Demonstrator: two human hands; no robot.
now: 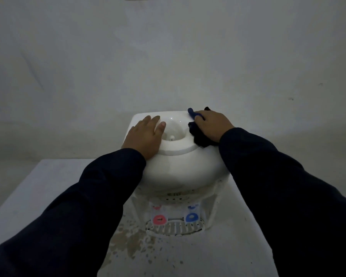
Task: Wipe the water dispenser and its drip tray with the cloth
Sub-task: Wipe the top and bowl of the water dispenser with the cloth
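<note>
A white tabletop water dispenser [178, 168] stands in the middle of the view, with no bottle in its round top opening. My left hand [145, 134] lies flat on the left side of its top, fingers spread. My right hand [213, 124] presses a dark blue cloth [200, 138] onto the right side of the top, beside the opening's rim. Low on the front are a red tap [159, 219] and a blue tap [191, 217]. Beneath them sits the slotted white drip tray [175, 228].
The dispenser stands on a white table [48, 186] whose surface is stained and flaked in front of the tray. A plain pale wall [168, 66] rises right behind it. The table's left edge falls away at the left.
</note>
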